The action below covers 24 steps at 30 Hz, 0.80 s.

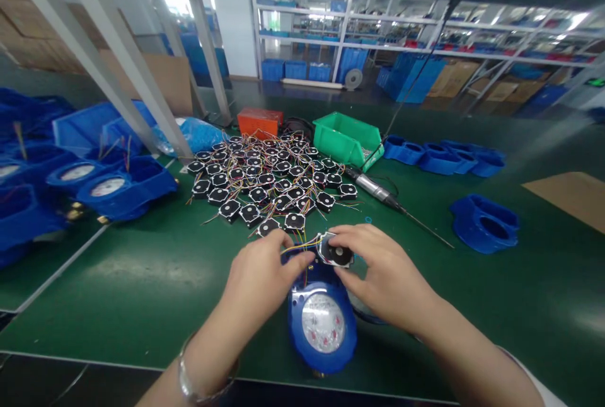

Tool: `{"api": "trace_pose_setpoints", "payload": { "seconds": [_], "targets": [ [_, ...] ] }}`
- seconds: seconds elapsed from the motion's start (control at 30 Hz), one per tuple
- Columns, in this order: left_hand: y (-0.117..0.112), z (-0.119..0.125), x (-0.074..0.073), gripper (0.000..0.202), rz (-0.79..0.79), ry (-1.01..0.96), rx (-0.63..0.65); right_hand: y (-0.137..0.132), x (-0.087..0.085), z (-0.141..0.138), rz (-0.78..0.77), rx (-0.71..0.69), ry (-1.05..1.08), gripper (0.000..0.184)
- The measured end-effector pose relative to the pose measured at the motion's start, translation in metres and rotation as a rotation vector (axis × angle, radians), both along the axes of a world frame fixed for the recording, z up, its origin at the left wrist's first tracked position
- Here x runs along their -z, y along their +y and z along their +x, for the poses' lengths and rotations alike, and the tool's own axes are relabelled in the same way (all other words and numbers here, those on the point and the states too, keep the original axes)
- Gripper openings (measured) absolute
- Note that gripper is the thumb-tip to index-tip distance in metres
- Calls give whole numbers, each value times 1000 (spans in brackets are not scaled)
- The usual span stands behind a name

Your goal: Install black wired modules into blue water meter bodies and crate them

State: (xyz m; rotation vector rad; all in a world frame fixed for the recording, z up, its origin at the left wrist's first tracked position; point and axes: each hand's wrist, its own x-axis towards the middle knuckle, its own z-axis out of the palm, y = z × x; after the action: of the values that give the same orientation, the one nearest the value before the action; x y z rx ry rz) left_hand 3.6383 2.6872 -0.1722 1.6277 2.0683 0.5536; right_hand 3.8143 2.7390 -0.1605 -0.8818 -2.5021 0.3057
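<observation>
Two hands over blue meter [322,325] | right hand [385,278] pinches black module [336,252] | left hand [259,278] pinches wires [302,244] | dial print unreadable

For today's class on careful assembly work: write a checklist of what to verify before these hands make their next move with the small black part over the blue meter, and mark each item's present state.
1. Black part held by right hand: ok.
2. Left hand on the coloured wires: ok.
3. Blue meter lying dial up on the green table: ok.
4. Wires free of tangles: cannot tell.
5. Part seated in the meter: cannot tell, fingers cover it.
6. Screwdriver lying apart from the hands: ok.
</observation>
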Motion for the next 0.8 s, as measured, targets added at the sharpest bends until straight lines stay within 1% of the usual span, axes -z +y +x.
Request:
{"api": "trace_pose_setpoints", "payload": {
  "seconds": [0.07,0.13,0.23,0.3,0.37,0.4,0.53,0.6,0.63,0.7,0.8],
  "targets": [
    [3,8,7,29,-34,176,34,1,1,1,34,9,-31,21],
    [4,15,10,29,-39,285,64,2,0,3,60,30,-65,21],
    [6,20,12,26,-26,339,74,2,-1,5,44,41,-102,21],
    [6,19,14,25,-6,315,61,1,-1,5,19,38,-109,23],
    [4,15,16,25,23,210,42,-1,-1,3,-13,17,-113,24],
    [3,12,18,25,36,123,33,-2,-1,2,-31,0,-117,25],
    [-7,4,26,21,69,-360,-13,-2,1,-3,-85,-72,-151,29],
    [-14,3,30,18,82,-562,-35,0,3,-5,-104,-92,-164,29],
    [-16,2,32,18,91,-626,-41,0,4,-6,-113,-101,-168,28],
    [-20,2,34,17,111,-690,-46,1,6,-6,-126,-118,-172,26],
    [-22,2,36,18,117,-702,-53,2,6,-7,-146,-125,-189,25]
  ]
}}
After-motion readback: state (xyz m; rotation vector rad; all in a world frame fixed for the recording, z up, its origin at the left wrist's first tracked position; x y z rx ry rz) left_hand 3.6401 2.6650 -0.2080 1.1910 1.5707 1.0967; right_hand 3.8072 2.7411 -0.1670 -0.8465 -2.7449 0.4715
